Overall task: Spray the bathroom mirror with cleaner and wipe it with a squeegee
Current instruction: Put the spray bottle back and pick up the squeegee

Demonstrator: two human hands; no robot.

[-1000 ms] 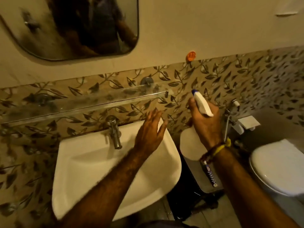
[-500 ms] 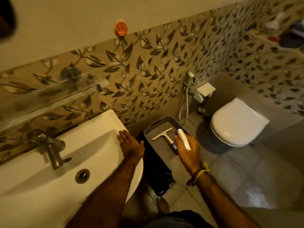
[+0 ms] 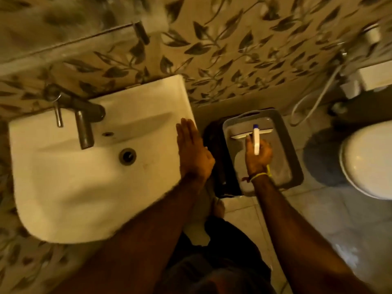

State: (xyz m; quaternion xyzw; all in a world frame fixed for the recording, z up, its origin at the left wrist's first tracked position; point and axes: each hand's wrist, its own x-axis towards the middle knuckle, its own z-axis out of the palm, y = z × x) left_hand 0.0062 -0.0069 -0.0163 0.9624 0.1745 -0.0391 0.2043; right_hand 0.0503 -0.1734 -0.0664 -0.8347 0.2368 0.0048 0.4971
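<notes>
Now left hand (image 3: 194, 152) flat, fingers straight and together, on right edge of sink (image 3: 101, 166). Right hand (image 3: 258, 157) grips spray bottle (image 3: 256, 141) over tray (image 3: 293, 149); squeegee (image 3: 250, 133) just beyond fingertips. Bare floor (image 3: 318, 219) right of tray.

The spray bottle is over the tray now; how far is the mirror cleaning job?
Done: whether the mirror was sprayed cannot be told, as it is out of view. In hand: the right hand grips the spray bottle low over the grey tray, while the left hand rests flat on the sink edge. Left: the squeegee lies untouched in the tray, so wiping has not begun.
</notes>
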